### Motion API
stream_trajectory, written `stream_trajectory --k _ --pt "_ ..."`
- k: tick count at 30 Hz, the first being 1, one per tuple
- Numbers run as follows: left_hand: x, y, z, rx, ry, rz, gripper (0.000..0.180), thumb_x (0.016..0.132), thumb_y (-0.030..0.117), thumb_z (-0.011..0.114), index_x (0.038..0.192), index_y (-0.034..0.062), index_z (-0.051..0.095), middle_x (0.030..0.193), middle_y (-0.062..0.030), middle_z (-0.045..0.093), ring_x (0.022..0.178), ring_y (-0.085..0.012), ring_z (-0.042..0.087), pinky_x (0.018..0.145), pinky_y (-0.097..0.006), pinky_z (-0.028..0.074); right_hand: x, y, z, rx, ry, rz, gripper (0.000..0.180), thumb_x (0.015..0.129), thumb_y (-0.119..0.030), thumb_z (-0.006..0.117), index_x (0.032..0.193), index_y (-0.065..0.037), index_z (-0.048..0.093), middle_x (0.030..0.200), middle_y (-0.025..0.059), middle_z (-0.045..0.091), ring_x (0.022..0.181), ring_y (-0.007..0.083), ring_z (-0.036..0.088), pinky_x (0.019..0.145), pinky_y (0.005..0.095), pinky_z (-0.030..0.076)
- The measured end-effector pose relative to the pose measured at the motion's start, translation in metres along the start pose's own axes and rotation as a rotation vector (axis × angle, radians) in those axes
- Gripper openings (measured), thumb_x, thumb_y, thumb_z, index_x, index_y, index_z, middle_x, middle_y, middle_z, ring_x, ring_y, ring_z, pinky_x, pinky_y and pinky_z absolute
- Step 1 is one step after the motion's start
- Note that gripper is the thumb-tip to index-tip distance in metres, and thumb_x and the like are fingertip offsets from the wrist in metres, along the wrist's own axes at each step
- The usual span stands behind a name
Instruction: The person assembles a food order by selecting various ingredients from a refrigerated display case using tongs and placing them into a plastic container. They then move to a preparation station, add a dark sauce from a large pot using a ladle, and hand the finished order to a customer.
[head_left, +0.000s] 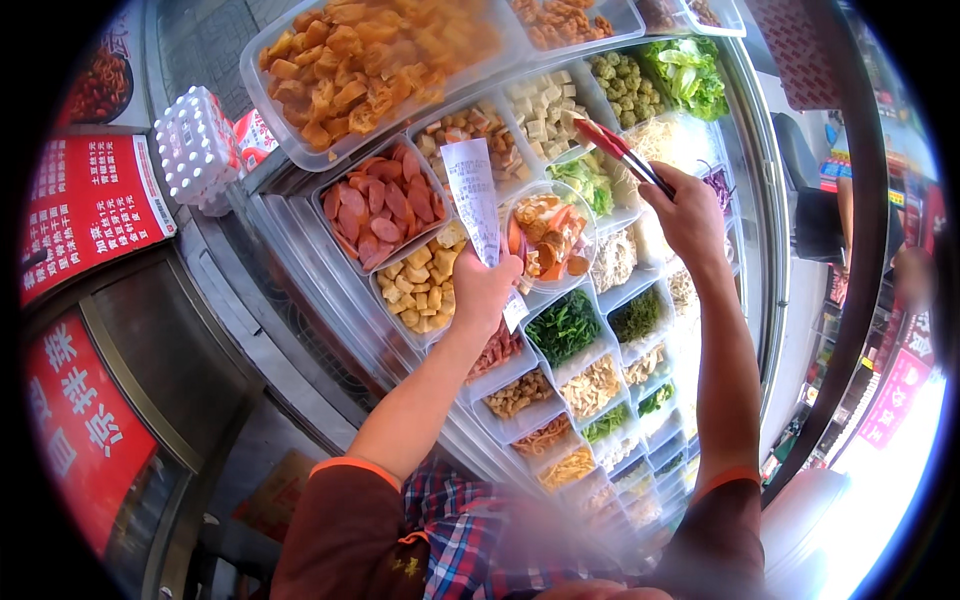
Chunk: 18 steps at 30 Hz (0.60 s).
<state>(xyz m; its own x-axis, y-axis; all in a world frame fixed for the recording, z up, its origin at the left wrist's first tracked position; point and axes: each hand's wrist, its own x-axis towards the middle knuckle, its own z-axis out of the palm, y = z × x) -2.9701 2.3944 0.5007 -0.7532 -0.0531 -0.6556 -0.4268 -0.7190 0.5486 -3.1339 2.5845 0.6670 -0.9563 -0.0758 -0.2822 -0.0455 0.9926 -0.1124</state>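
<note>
My left hand (486, 284) is closed on a long white paper receipt (471, 190) and the near-left rim of a round clear bowl (591, 222). Sliced orange and brown food pieces lie in the bowl. My right hand (686, 208) grips black-handled tongs (632, 158) with red arms. The tong tips reach over the compartments of cut tofu cubes (545, 108) and pale green leaves (588, 185), beyond the bowl. I cannot tell whether the tips hold anything. Below the bowl is a compartment of dark chopped greens (563, 328).
Sliced sausage (384, 203) and yellow cubes (420, 290) fill compartments left of my left hand. A large tub of orange-brown chunks (345, 75) stands at the far left, lettuce (688, 75) at the far right. A dark curved frame (862, 300) rises on the right; packed bottles (198, 145) stand left.
</note>
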Motion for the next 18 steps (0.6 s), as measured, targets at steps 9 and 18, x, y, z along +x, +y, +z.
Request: stream_trajectory --k 9,18 --pt "0.002 0.002 -0.007 -0.2 0.06 0.073 0.025 0.075 -0.013 0.066 0.096 0.0008 0.062 0.085 -0.004 0.062 0.064 -0.0143 0.061 0.056 -0.027 0.051 -0.112 -0.024 -0.024 0.408 -0.304 0.118 0.04 0.092 -0.019 0.077 0.128 -0.003 0.07 0.075 -0.0018 0.059 0.068 0.0077 0.052 0.065 0.0284 0.043" --pt "-0.001 0.012 -0.003 -0.162 0.047 0.074 0.025 0.076 -0.008 0.063 0.1 -0.0017 0.06 0.086 -0.0041 0.06 0.066 -0.0132 0.058 0.059 -0.027 0.049 -0.076 0.001 -0.027 0.347 -0.082 0.126 0.042 0.093 -0.023 0.077 0.128 -0.003 0.07 0.076 0.001 0.063 0.071 0.0082 0.054 0.065 0.0291 0.043"
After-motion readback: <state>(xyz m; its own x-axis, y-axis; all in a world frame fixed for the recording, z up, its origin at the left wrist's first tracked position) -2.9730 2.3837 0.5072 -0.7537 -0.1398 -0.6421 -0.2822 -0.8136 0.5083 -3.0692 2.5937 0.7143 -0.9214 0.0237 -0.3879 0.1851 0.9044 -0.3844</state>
